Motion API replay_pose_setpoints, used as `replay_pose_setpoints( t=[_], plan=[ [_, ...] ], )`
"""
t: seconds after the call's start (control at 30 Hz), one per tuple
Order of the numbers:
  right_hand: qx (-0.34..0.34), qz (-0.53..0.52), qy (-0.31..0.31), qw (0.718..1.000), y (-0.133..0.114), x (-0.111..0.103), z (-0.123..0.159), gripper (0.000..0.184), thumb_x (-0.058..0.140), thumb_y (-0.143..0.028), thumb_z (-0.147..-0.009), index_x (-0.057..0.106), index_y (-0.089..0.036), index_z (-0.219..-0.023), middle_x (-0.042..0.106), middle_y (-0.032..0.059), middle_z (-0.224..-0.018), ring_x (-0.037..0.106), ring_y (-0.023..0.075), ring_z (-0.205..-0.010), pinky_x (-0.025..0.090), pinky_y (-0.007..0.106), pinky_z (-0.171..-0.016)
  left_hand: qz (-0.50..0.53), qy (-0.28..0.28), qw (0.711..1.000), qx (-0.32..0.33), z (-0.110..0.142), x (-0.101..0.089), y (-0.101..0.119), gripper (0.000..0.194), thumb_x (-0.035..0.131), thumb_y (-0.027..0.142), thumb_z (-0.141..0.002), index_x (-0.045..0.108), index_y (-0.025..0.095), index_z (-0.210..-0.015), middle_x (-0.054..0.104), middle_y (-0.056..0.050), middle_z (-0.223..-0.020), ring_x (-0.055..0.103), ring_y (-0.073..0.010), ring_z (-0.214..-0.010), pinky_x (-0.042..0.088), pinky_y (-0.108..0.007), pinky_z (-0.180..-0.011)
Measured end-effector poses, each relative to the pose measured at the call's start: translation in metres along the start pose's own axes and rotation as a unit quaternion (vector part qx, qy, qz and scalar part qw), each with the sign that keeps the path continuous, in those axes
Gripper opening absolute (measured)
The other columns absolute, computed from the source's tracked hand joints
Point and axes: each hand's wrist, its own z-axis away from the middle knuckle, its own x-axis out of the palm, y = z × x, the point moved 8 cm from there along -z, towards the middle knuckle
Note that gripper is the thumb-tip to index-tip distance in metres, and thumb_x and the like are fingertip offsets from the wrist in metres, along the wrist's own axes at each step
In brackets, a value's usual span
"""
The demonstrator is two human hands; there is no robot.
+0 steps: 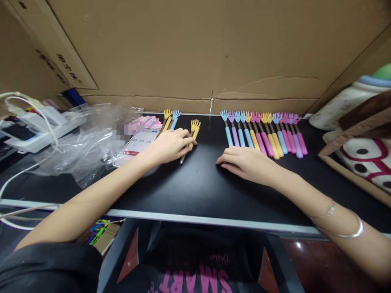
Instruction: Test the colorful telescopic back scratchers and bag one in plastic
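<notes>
On a black table (189,191) my left hand (169,145) lies curled over a yellow back scratcher (193,132) with a small hand-shaped head; its metal rod sticks out below my fingers. Two more scratchers, one yellow (166,119) and one blue (174,118), lie just behind that hand. My right hand (244,162) rests palm down on the table, fingers together and flat, holding nothing. Just behind it a row of several scratchers (264,134) with blue, purple, yellow and pink handles lies side by side.
A phone (137,145) showing a timer lies left of my left hand, beside pink packets (146,122) and crumpled clear plastic bags (88,138). White cables and devices (36,126) sit far left. Cardboard (195,53) walls the back. A patterned bag (360,154) stands right.
</notes>
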Motion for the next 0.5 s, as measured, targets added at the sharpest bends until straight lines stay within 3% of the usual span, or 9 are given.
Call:
replay_pose_setpoints(
  t=[0.3, 0.5],
  plan=[
    [-0.003, 0.022, 0.014, 1.0, -0.001, -0.003, -0.001, 0.029, 0.038, -0.029, -0.097, 0.066, -0.019, -0.096, 0.065, 0.0056, -0.085, 0.059, 0.017, -0.08, 0.042, 0.029, -0.07, 0.052, 0.036, 0.994, 0.085, 0.0, -0.013, 0.038, 0.028, 0.041, 0.032, -0.098, 0.059, 0.023, -0.118, 0.062, -0.004, -0.103, 0.058, -0.0165, -0.093, 0.042, -0.028, -0.08],
    [0.023, 0.048, 0.063, 0.997, 0.005, -0.01, 0.0, 0.023, 0.041, -0.025, -0.094, 0.063, -0.019, -0.102, 0.067, 0.007, -0.089, 0.058, 0.0174, -0.082, 0.042, 0.028, -0.067, 0.094, 0.016, 0.986, 0.139, 0.002, -0.019, 0.06, 0.018, 0.042, 0.025, -0.098, 0.058, 0.02, -0.102, 0.063, -0.001, -0.095, 0.057, -0.015, -0.09, 0.04, -0.027, -0.08]
  ],
)
